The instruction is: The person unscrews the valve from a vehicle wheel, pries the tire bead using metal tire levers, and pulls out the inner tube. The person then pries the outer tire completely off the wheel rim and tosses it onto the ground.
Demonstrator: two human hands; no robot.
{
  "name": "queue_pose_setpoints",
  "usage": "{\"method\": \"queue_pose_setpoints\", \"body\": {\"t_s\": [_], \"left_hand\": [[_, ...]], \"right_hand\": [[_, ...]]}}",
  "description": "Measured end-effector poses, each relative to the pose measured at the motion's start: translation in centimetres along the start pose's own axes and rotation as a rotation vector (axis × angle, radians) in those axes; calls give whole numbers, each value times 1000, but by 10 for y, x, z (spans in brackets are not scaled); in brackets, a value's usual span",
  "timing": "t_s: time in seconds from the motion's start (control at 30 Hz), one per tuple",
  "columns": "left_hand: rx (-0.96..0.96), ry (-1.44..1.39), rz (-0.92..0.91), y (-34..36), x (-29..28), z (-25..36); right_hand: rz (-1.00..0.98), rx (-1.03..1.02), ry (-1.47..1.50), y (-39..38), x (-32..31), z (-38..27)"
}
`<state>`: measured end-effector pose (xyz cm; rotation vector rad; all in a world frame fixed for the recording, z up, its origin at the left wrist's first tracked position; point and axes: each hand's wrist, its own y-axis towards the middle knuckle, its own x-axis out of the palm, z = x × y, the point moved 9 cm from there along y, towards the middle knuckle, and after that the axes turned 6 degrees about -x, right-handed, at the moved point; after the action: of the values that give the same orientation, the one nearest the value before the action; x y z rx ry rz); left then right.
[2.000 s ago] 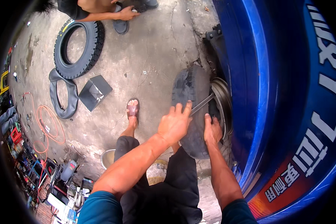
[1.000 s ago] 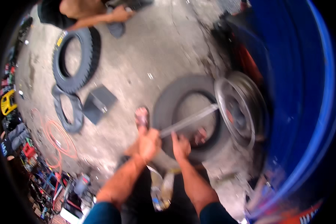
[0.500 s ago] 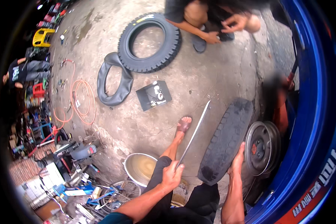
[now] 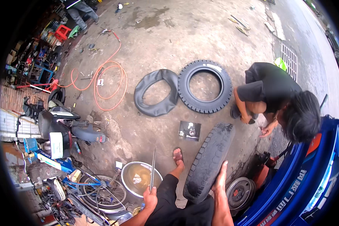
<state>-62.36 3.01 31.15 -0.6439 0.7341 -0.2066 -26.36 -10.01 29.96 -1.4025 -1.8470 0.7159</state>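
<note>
- Worn black rubber tyre (image 4: 209,162) stands on edge on the concrete ground, leaning a little, between the person's leg and the bare metal wheel rim (image 4: 240,193) on the blue vehicle (image 4: 309,180).
- Right hand (image 4: 220,179) lies flat against the tyre's lower side, fingers stretched up along the tread; it steadies the tyre but does not close around it.
- Left hand (image 4: 150,196) is clenched around the lower end of a long thin metal bar (image 4: 153,169), which points up and away from the person.
- Round metal basin with brownish water (image 4: 140,177) sits just beside the bar, on its left.
- Foot in a sandal (image 4: 178,155) rests on the ground near the tyre's left.
- Farther out lie a small dark square sheet (image 4: 190,130), a second black tyre (image 4: 205,86) lying flat and a limp black inner tube (image 4: 156,92) touching it.
- Another person in a black shirt (image 4: 275,94) crouches at the right, near the vehicle.
- Orange coiled hose (image 4: 107,84) lies at the left.
</note>
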Motion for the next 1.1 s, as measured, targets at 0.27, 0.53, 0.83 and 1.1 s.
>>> {"method": "queue_pose_setpoints", "body": {"t_s": [0.27, 0.53, 0.83, 1.1], "left_hand": [[-112, -4, 143, -16, -80, 66], [-39, -168, 398, -22, -125, 115], [20, -120, 315, 110, -161, 219], [46, 108, 90, 168, -149, 269]], "right_hand": [[-296, -118, -146, -14, 150, -137], [-576, -383, -127, -50, 358, -278], [-477, -1047, -907, -30, 727, -390], [-837, -912, -1635, 46, 529, -105]]}}
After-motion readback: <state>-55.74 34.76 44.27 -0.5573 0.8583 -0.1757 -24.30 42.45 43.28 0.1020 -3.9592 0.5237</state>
